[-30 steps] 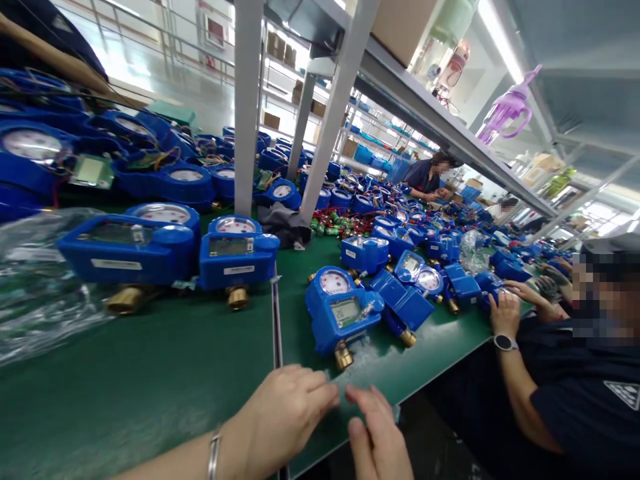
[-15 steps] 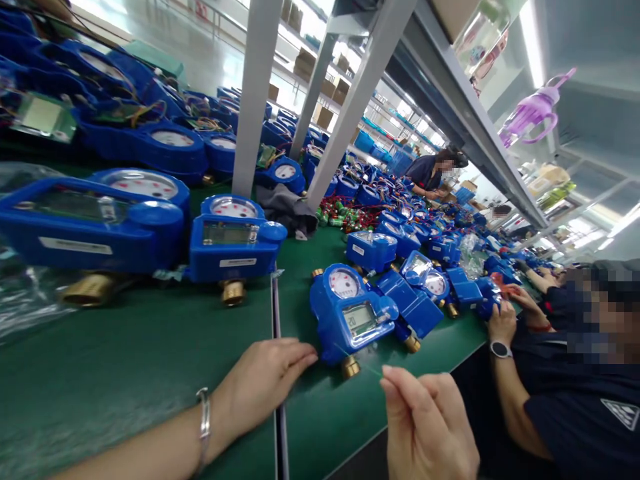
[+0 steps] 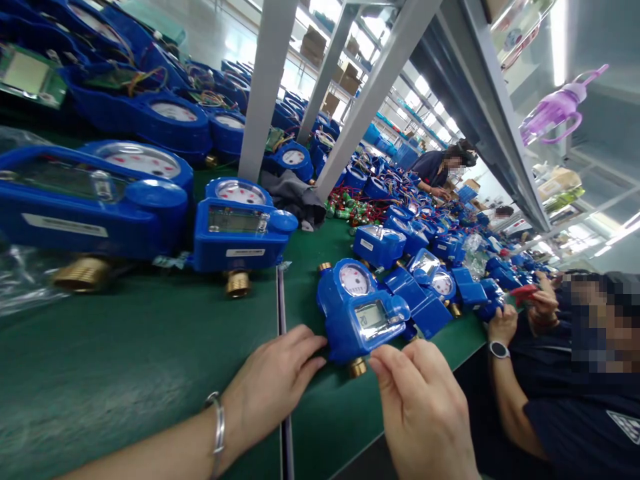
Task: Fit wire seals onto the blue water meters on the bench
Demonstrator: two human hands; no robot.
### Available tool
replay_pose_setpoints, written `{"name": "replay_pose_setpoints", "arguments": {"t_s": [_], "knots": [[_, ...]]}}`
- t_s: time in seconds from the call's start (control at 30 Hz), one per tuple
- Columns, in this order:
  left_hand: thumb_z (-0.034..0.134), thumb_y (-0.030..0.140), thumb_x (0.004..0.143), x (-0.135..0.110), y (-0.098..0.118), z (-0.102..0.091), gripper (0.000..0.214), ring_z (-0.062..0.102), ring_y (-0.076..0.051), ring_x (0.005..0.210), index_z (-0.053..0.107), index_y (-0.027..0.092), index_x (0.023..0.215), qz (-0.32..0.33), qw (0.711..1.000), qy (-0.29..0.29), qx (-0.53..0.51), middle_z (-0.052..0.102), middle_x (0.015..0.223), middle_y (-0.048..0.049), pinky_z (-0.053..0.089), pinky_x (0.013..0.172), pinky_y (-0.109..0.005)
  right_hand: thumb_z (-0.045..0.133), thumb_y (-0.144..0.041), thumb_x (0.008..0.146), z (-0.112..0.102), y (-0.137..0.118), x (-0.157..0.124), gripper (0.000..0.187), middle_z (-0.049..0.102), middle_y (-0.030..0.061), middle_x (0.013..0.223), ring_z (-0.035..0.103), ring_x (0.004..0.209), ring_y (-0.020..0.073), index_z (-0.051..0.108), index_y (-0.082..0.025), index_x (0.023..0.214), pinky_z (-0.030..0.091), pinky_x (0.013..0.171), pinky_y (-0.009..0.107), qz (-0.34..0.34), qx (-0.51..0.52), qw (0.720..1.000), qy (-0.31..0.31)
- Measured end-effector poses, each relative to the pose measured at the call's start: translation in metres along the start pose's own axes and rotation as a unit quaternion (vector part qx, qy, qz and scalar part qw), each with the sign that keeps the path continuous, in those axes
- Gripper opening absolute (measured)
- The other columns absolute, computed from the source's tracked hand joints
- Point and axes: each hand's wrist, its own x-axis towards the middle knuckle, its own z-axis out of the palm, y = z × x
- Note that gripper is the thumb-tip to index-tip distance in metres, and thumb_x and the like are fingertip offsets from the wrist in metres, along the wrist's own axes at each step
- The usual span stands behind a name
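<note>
A blue water meter with a white round dial and a small lit display lies face up on the green bench. At its lower left edge, my left hand has bent fingers and thumb against the housing, gripping that side. My right hand is closed in a pinch at the meter's lower right edge, beside the brass fitting. A thin pale strand runs from these fingertips toward the housing; most of it is hidden by the hand.
Two blue meters stand to the left beside clear plastic film. More meters crowd the right. Grey metal posts rise behind, near dark cloth. A co-worker's hand works at far right.
My right hand has come in closer to the meter's lower edge, and the strand between them is shorter. My left fingers have shifted slightly along the meter's side. The view has tilted a little.
</note>
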Motion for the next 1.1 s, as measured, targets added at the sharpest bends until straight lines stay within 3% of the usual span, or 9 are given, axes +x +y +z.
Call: {"name": "replay_pose_setpoints", "arguments": {"t_s": [0.27, 0.7, 1.1], "knots": [[0.043, 0.026, 0.091, 0.002, 0.002, 0.0, 0.026, 0.061, -0.016, 0.089, 0.062, 0.024, 0.108, 0.005, 1.0, -0.006, 0.006, 0.062, 0.1, -0.002, 0.049, 0.08, -0.029, 0.046, -0.022, 0.092, 0.004, -0.003, 0.002, 0.02, 0.048, 0.0032, 0.066, 0.044, 0.064, 0.0158, 0.064, -0.016, 0.087, 0.034, 0.062, 0.029, 0.004, 0.0, 1.0, -0.028], [0.042, 0.025, 0.091, 0.002, 0.0, 0.002, 0.025, 0.059, -0.015, 0.089, 0.061, 0.026, 0.107, -0.004, 1.0, -0.021, -0.005, 0.061, 0.1, 0.0001, 0.048, 0.081, -0.029, 0.047, -0.02, 0.091, -0.007, -0.003, 0.009, 0.019, 0.048, 0.0025, 0.065, 0.043, 0.063, 0.0156, 0.064, -0.016, 0.084, 0.033, 0.063, 0.029, 0.0, 0.008, 0.999, -0.041], [0.045, 0.026, 0.09, 0.0, 0.002, -0.001, 0.025, 0.059, -0.015, 0.089, 0.06, 0.025, 0.109, -0.005, 0.999, -0.03, -0.03, 0.06, 0.101, 0.0, 0.048, 0.08, -0.029, 0.046, -0.019, 0.09, 0.012, -0.009, 0.004, 0.018, 0.051, 0.0039, 0.07, 0.044, 0.068, 0.0188, 0.061, -0.018, 0.08, 0.031, 0.063, 0.032, 0.017, -0.004, 0.995, -0.095]]}}
